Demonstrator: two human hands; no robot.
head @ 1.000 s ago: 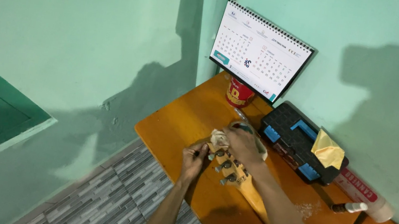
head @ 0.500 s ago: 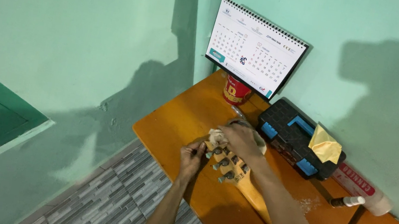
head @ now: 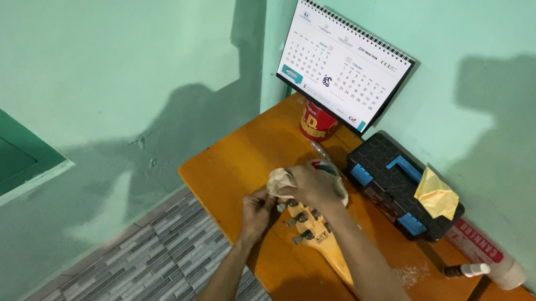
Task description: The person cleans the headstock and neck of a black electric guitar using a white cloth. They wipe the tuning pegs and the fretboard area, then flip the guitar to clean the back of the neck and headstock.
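Guitar headstock [head: 309,229], pale yellow wood with a row of tuning pegs along its near edge, lay on the orange wooden table [head: 230,166], close to the front left edge, its neck running back under the person's right forearm. The right hand [head: 316,182] was curled over the tip of the headstock, fingers clenched on a light cloth [head: 279,182] bunched against the wood. The left hand [head: 258,209] sat at the near side, fingertips pinched at one of the tuning pegs [head: 292,216]; whether it truly gripped the peg or only touched it I could not tell from where I stood.

What worried me was the edge. With the headstock lying so near the table's rim, a firm push from the cloth could, I judged, slide it toward the tiled floor, particularly if the left hand gave no real hold. The cloth might also snag on a peg and drag it round. Behind the hands stood a red tin [head: 317,122] under a desk calendar [head: 343,66], and a black toolbox [head: 399,184] with a yellow rag [head: 437,194] on it; a white tube [head: 490,253] lay beside the box. A backward swing of the elbow might knock that tube.
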